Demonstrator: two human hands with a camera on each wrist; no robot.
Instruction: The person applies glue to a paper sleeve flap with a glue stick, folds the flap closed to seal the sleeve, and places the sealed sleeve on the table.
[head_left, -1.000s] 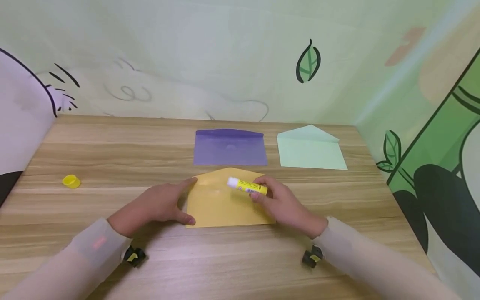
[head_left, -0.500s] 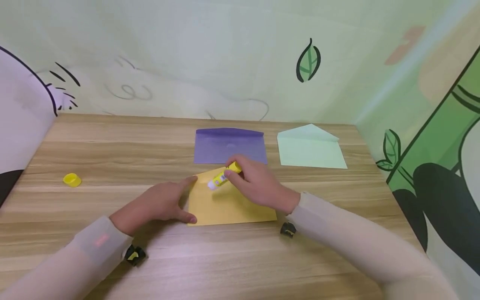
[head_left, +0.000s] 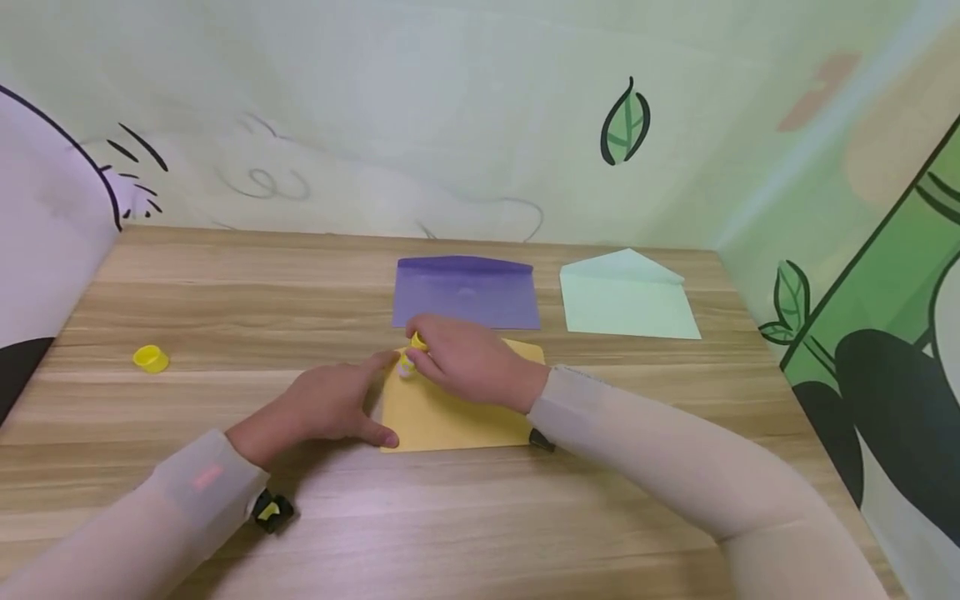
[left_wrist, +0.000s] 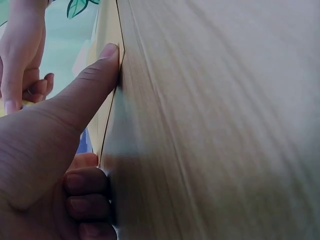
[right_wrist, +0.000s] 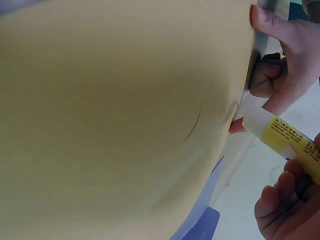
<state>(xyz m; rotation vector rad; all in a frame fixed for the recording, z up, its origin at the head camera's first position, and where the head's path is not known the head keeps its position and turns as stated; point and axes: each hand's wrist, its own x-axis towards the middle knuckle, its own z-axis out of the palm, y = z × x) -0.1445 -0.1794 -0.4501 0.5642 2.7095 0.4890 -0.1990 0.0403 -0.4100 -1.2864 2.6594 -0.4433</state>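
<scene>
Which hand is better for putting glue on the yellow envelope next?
Probably the right hand: it holds the glue stick, white end near the yellow envelope. The left hand touches that envelope's left edge, so it seems better for steadying.

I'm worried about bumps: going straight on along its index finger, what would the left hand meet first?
Past the yellow envelope that the left hand touches, likely the glue stick in the right hand; its height is unclear.

On the counter point(head_left: 450, 533), a cap point(head_left: 152, 359) lies left of the front envelope point(head_left: 459, 423). Behind that lies the rear envelope point(head_left: 467, 304), the right envelope point(head_left: 630, 308) beside it. A glue stick point(head_left: 406, 366) is at the front envelope's back left corner.
</scene>
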